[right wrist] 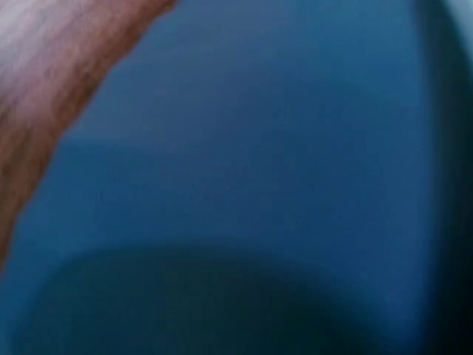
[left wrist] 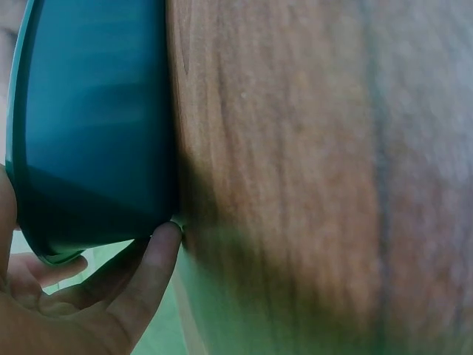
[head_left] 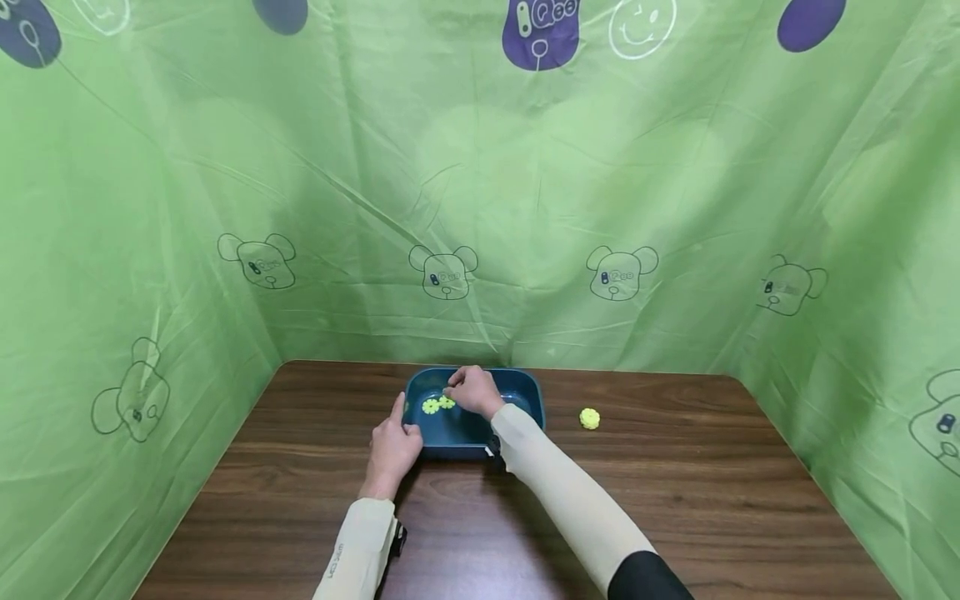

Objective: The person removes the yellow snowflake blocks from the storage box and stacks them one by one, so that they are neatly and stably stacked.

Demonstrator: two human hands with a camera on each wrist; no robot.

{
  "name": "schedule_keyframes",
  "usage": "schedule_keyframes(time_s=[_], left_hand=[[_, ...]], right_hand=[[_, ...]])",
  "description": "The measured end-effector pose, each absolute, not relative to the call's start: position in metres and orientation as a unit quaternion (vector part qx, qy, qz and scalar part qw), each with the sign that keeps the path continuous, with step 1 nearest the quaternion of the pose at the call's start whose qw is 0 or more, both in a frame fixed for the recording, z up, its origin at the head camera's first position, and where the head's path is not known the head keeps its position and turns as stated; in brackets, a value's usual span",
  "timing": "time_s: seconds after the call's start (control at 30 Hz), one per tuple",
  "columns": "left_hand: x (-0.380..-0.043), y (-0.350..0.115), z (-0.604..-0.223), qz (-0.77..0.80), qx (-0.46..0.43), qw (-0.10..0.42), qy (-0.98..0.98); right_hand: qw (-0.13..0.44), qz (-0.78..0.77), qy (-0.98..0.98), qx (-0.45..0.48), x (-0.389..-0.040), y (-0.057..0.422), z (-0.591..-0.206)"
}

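A dark blue rectangular tub (head_left: 465, 437) stands near the far edge of the table. Inside it, towards the left, lie two small yellow flower-shaped pieces, one left piece (head_left: 431, 407) and one right piece (head_left: 447, 402). My right hand (head_left: 474, 392) reaches into the tub with curled fingers, its fingertips pinching at the right piece. My left hand (head_left: 394, 447) grips the tub's front left corner, thumb at the rim and index finger along the left side. In the left wrist view its fingers (left wrist: 140, 285) lie against the tub's outer wall (left wrist: 96, 126); the right wrist view is blurred.
Right of the tub, a yellow flower-shaped bundle (head_left: 590, 418) sits on the brown wooden table (head_left: 675, 483). Green fabric (head_left: 525, 192) with printed bear heads hangs behind the table and on both sides.
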State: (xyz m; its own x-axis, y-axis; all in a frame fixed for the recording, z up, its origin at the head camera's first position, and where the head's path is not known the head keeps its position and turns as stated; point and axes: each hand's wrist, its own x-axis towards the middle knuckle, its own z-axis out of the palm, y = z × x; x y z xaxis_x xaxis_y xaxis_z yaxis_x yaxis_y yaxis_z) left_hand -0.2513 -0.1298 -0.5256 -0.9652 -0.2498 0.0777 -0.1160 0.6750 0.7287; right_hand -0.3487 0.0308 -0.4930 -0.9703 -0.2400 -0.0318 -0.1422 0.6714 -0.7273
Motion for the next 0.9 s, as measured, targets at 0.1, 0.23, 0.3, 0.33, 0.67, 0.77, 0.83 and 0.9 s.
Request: schedule_keyframes(time_s=[0.1,0.23,0.3,0.33,0.67,0.77,0.83,0.9], left_hand=[[-0.252,-0.13,-0.525,-0.39,0.1,0.086,-0.911],[-0.251,-0.129,-0.526,-0.397,0.102,0.08,-0.909],[-0.251,-0.129,-0.526,-0.399,0.103,0.078,-0.908],[-0.251,-0.129,-0.526,-0.399,0.103,0.08,-0.908],[-0.251,-0.13,-0.528,-0.394,0.097,0.09,-0.909],[-0.252,-0.131,-0.53,-0.391,0.095,0.095,-0.911],[-0.252,-0.131,-0.53,-0.391,0.095,0.096,-0.911],[-0.252,-0.131,-0.53,-0.39,0.095,0.095,-0.911]], right_hand=[[0.082,-0.366,0.922,-0.097,-0.348,0.027,-0.499],[0.099,-0.326,0.935,-0.098,-0.348,0.025,-0.508],[0.095,-0.302,0.942,-0.11,-0.35,0.024,-0.512],[0.093,-0.293,0.945,-0.114,-0.351,0.024,-0.514],[0.097,-0.266,0.952,-0.113,-0.354,0.022,-0.515],[0.105,-0.263,0.953,-0.112,-0.353,0.022,-0.513],[0.11,-0.261,0.952,-0.113,-0.353,0.022,-0.514],[0.113,-0.261,0.952,-0.115,-0.354,0.021,-0.516]])
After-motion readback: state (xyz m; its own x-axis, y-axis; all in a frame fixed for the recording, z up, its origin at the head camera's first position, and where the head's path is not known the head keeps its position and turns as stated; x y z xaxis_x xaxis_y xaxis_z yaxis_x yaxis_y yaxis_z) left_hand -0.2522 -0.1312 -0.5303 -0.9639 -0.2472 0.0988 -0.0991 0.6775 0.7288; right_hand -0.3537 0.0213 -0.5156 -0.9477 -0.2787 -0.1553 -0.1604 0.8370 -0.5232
